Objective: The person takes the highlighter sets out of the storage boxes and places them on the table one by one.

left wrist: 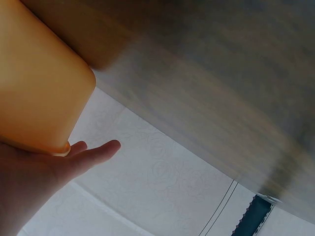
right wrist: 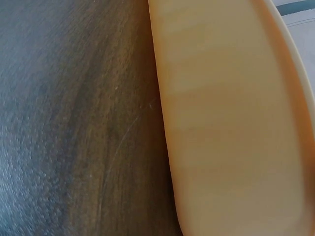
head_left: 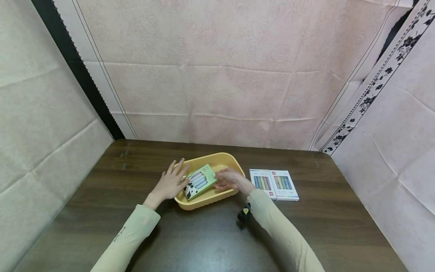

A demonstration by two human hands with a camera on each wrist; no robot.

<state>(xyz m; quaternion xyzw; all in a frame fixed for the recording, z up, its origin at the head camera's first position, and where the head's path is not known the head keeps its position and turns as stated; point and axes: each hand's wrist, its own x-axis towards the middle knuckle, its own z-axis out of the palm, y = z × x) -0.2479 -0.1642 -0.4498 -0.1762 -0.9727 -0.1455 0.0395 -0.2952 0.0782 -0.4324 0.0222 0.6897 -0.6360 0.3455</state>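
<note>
A yellow plastic basket (head_left: pixel 224 156) stands on the table; its outer wall (right wrist: pixel 231 123) fills much of the right wrist view. In it lies a green box (head_left: pixel 199 182) printed with pastel sticks and a panda. My left hand (head_left: pixel 170 183) is at the basket's left rim with fingers spread, the thumb side close to the box's left edge. In the left wrist view, the hand (left wrist: pixel 44 172) is beside the basket rim. My right hand (head_left: pixel 232 179) reaches over the right rim, fingers loosely bent by the box's right edge; whether they touch it is unclear.
Two white boxes (head_left: pixel 284 185) with pictures of coloured sticks lie side by side, right of the basket. A dark wooden table (head_left: pixel 190 241) bears everything. Pale patterned cloth (head_left: pixel 217 94) hangs behind it and at both sides. A dark band is on my right wrist.
</note>
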